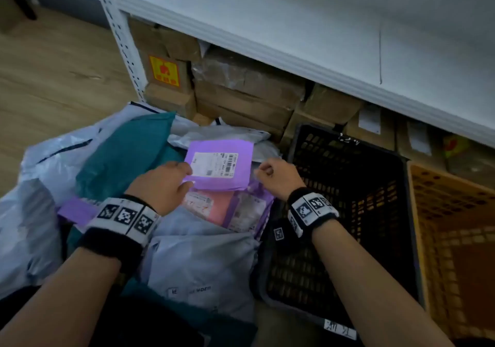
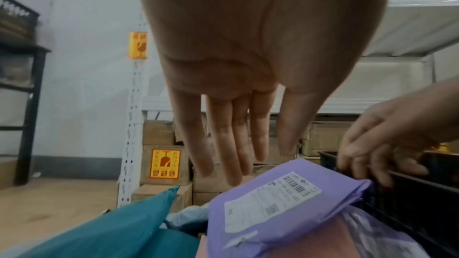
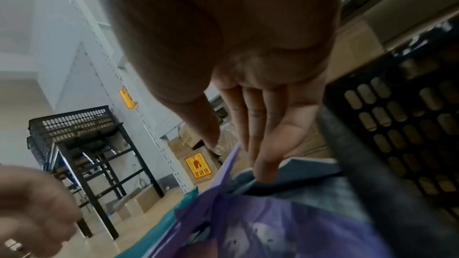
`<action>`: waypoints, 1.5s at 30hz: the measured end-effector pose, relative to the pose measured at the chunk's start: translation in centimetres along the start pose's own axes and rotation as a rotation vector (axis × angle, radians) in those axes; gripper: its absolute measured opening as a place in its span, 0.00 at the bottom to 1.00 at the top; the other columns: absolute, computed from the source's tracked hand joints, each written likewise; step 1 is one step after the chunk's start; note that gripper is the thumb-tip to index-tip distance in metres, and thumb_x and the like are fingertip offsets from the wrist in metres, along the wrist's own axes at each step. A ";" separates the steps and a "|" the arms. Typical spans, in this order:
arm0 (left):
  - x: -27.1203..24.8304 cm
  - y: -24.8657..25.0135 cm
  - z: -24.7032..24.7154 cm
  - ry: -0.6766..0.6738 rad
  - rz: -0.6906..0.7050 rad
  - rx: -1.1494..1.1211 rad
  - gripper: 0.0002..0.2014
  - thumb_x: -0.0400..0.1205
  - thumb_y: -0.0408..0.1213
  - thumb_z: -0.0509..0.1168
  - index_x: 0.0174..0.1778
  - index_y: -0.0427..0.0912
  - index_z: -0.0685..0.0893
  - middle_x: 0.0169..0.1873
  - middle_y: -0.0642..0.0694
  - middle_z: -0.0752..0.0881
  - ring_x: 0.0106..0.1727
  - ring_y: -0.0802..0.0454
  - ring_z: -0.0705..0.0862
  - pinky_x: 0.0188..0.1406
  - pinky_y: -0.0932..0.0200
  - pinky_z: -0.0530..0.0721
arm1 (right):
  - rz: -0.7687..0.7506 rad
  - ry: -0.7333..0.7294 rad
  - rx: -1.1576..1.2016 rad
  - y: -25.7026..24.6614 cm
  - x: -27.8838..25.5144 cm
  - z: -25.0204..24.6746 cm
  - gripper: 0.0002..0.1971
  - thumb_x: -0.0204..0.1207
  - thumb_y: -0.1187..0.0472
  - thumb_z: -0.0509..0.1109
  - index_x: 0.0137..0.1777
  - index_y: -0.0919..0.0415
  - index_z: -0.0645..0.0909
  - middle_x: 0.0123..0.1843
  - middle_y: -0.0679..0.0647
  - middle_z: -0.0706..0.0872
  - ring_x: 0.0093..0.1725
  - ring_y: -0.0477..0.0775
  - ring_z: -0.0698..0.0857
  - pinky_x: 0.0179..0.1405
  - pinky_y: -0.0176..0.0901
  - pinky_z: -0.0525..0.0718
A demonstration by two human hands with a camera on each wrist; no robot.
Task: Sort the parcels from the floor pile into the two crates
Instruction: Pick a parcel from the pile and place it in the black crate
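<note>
A purple parcel [image 1: 241, 148] [image 2: 323, 174] with a white shipping label lies on top of the floor pile. My left hand [image 1: 171, 183] [image 2: 248, 144] hovers at its left edge with straight fingers, holding nothing. My right hand [image 1: 273, 175] [image 3: 238, 140] is at the parcel's right edge beside the black crate [image 1: 345, 143] [image 3: 397, 125]. The parcel's edge [image 3: 223, 174] stands between its thumb and fingers, pinched. The orange crate [image 1: 416, 213] stands right of the black one. The black crate's inside shows no parcels.
The pile holds a teal parcel [image 1: 126, 156], grey bags [image 1: 201, 253] and a pink parcel [image 1: 214, 204]. Cardboard boxes [image 1: 241, 92] are stacked under a white shelf [image 1: 294, 25] just behind. Wooden floor lies to the left.
</note>
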State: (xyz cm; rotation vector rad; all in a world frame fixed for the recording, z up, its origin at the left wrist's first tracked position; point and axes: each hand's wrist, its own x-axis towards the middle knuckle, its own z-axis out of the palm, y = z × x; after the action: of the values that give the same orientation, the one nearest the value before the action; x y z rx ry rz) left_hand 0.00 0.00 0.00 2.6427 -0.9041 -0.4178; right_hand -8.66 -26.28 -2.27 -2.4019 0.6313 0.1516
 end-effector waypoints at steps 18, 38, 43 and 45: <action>-4.8 3.8 -2.5 0.173 0.121 -0.196 0.36 0.82 0.45 0.68 0.81 0.38 0.60 0.81 0.39 0.62 0.81 0.43 0.62 0.79 0.50 0.63 | -0.231 0.312 0.254 -5.8 -8.8 -3.2 0.04 0.84 0.64 0.64 0.57 0.60 0.76 0.41 0.49 0.83 0.40 0.52 0.80 0.43 0.39 0.73; -9.9 18.0 -0.6 0.291 0.055 -0.940 0.11 0.75 0.34 0.76 0.49 0.33 0.85 0.46 0.37 0.91 0.45 0.43 0.89 0.50 0.48 0.86 | 0.006 0.018 1.257 5.7 -23.0 -6.3 0.13 0.78 0.63 0.75 0.61 0.64 0.86 0.54 0.59 0.93 0.45 0.55 0.92 0.43 0.53 0.92; -9.7 18.9 1.5 0.233 0.012 -0.981 0.08 0.77 0.33 0.74 0.51 0.38 0.86 0.50 0.40 0.91 0.46 0.47 0.89 0.52 0.50 0.88 | 0.019 0.147 1.213 8.0 -21.9 -4.4 0.13 0.79 0.68 0.74 0.62 0.71 0.86 0.57 0.66 0.91 0.53 0.64 0.91 0.54 0.56 0.90; -9.3 18.8 2.2 0.232 0.007 -0.984 0.07 0.78 0.32 0.72 0.51 0.40 0.85 0.49 0.40 0.91 0.43 0.51 0.89 0.46 0.55 0.88 | 0.022 0.168 1.212 8.6 -21.2 -4.1 0.11 0.78 0.67 0.75 0.59 0.69 0.88 0.56 0.66 0.92 0.53 0.65 0.92 0.52 0.54 0.90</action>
State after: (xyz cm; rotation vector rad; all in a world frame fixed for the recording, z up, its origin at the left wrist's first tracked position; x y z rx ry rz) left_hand -17.95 -8.72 6.79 1.7298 -0.4460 -0.4014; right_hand -31.54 -26.07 1.63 -1.2346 0.5747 -0.3444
